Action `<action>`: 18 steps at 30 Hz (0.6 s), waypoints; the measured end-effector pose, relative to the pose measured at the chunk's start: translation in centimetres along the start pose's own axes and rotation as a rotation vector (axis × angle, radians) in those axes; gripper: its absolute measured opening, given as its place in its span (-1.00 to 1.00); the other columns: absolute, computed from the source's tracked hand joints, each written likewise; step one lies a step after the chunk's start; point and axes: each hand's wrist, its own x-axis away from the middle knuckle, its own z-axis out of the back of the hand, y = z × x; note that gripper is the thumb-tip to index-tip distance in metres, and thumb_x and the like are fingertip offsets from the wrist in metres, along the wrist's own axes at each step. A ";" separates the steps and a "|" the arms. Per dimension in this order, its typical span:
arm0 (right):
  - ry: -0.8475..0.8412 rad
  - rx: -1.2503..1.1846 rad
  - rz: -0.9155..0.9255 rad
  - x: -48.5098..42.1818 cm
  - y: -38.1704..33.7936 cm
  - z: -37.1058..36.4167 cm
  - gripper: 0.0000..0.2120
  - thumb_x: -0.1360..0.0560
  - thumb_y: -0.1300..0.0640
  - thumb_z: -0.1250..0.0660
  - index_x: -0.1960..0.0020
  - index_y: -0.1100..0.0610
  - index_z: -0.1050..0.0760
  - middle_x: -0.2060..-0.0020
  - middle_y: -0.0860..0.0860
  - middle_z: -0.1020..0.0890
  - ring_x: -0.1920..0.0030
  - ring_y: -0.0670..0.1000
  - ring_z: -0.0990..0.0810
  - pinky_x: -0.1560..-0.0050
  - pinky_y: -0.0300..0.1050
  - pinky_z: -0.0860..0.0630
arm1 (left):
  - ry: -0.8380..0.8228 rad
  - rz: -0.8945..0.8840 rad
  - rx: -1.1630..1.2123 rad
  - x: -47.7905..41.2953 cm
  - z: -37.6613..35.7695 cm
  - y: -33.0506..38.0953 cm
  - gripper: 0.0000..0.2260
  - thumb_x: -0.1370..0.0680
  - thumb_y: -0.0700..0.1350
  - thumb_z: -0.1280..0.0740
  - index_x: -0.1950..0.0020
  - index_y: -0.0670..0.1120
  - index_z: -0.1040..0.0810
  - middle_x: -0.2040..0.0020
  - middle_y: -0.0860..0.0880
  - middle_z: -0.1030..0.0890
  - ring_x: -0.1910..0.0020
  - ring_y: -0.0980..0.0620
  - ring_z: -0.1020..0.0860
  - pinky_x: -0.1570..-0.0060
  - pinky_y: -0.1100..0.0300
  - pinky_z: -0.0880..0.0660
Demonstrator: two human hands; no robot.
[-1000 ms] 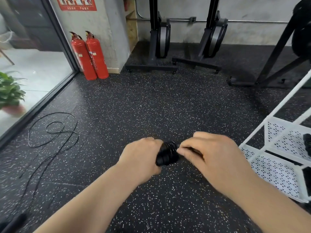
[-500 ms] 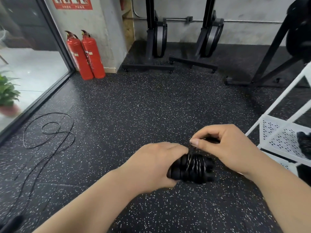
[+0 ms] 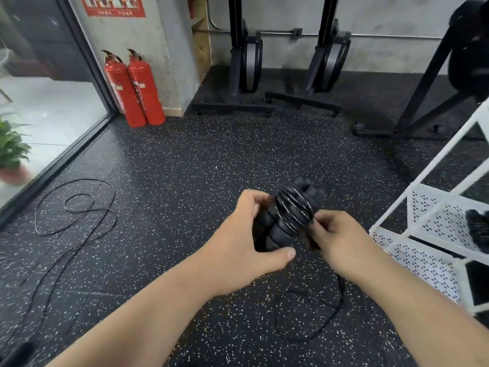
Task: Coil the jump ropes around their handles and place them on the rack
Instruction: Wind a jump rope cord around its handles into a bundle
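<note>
1. Over the speckled black floor [image 3: 185, 168], mid-view, both bare hands hold one jump rope set between them.
2. My left hand [image 3: 246, 242] wraps the lower end of the two black handles [image 3: 272, 229], fingers curled behind them and thumb stretched across underneath. The handles lie side by side and tilt up and away to the right.
3. Thin rope [image 3: 293, 210] sits in several tight turns around the upper half of the handles.
4. My right hand [image 3: 341, 239] is just right of the coil, fingertips bunched and pinching the rope where it leaves the turns. The fingers are blurred, so I cannot make out the exact hold.
5. From under that hand the unwound part drops in a wide loop [image 3: 340, 303] below my wrists. Whether it touches the floor I cannot tell.
6. At the right stands the white rack [image 3: 434, 205] with perforated shelves, near my right hand but apart from it. A dark bundle [image 3: 479, 231] lies on one shelf at the frame's edge, too blurred to name.
7. A second rope [image 3: 74, 215] lies in loose loops on the floor at far left, beside the glass wall [image 3: 39, 102].
8. Two red extinguishers [image 3: 135, 88] stand side by side against the pillar at back left, a plant [image 3: 10, 149] shows beyond the glass, and two black machines [image 3: 246, 62] stand upright by the back wall.
</note>
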 end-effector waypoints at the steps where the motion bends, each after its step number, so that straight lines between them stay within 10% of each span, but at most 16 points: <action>1: 0.003 0.077 0.028 0.0 0.0 -0.3 -0.60 -0.72 -0.05 -0.19 0.27 -0.11 -0.55 0.51 -0.03 -0.48 0.50 -0.05 -0.36 0.39 -0.06 -0.29 | 0.036 0.018 -0.006 -0.2 0.0 -0.2 -0.38 -0.49 0.03 -0.60 -0.36 0.25 -0.28 -0.20 0.24 -0.65 -0.16 0.18 -0.65 -0.23 -0.03 -0.60; 8: -0.105 0.414 0.139 1.6 -0.6 -1.6 -0.70 -0.75 -0.12 -0.13 -0.02 -0.06 -0.57 0.38 -0.08 -0.60 0.45 -0.13 -0.51 0.41 -0.18 -0.39 | 0.303 0.192 -0.130 -1.2 1.1 -1.9 -0.45 -0.49 0.07 -0.61 -0.29 0.19 -0.32 0.01 0.23 -0.67 0.09 0.33 -0.61 0.23 0.40 -0.50; 13: -0.084 0.584 0.179 2.6 -1.4 -2.3 -0.72 -0.74 -0.20 -0.10 -0.30 -0.15 -0.50 0.25 -0.14 -0.60 0.32 -0.15 -0.57 0.21 -0.09 -0.58 | 0.344 0.258 -0.384 -1.4 2.1 -2.3 -0.50 -0.48 0.09 -0.58 -0.25 0.17 -0.34 0.06 0.17 -0.64 0.16 0.12 -0.63 0.12 0.02 -0.64; 18: -0.032 0.801 0.322 3.7 -3.2 -1.7 -0.68 -0.73 -0.24 0.00 -0.23 -0.16 -0.47 0.06 -0.20 -0.62 0.11 -0.09 -0.62 0.09 -0.08 -0.59 | 0.303 0.264 -0.746 -1.5 2.3 -2.8 -0.51 -0.50 0.09 -0.52 -0.29 0.13 -0.33 -0.02 0.13 -0.53 0.08 0.00 -0.55 0.15 0.05 -0.49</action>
